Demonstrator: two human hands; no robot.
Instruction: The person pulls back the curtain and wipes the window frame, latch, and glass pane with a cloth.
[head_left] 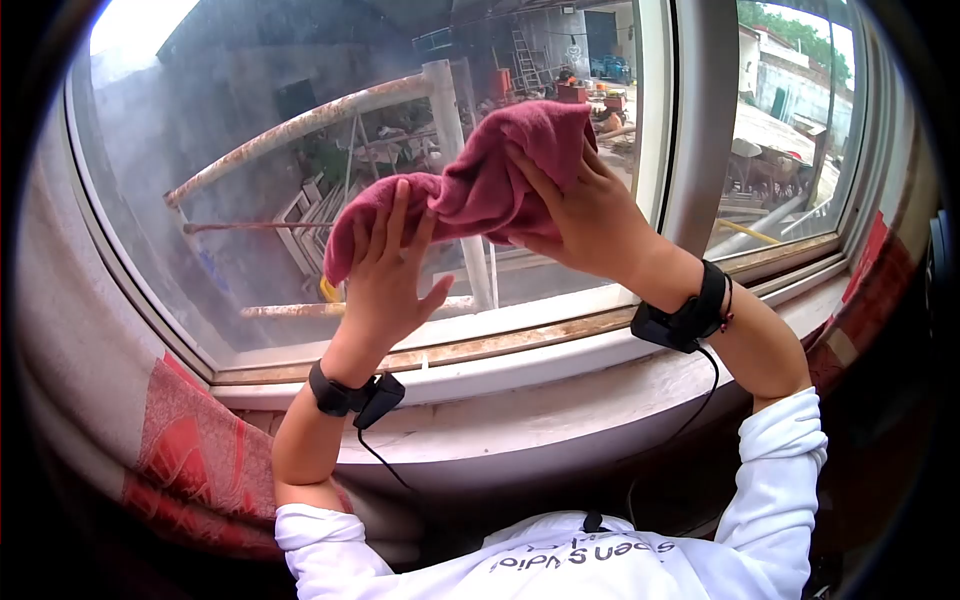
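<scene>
One bunched dark-pink cloth lies against a large window pane, stretched in folds between a person's two bare hands. The left hand rests on the cloth's lower end, fingers extended and parted, thumb standing free of the fabric. The right hand, placed higher, spreads its fingers and thumb over the other end; whether it grips the folds or only presses them cannot be told. Each wrist carries a black strapped device, the left one and the right one both trailing a thin cable. Below the glass run a brown-stained track and a pale sill, with red-patterned curtain at the left. Beyond the pane stand a rust-marked white metal railing and, farther off, a ladder in a cluttered yard. The person wears a white top with dark lettering.
</scene>
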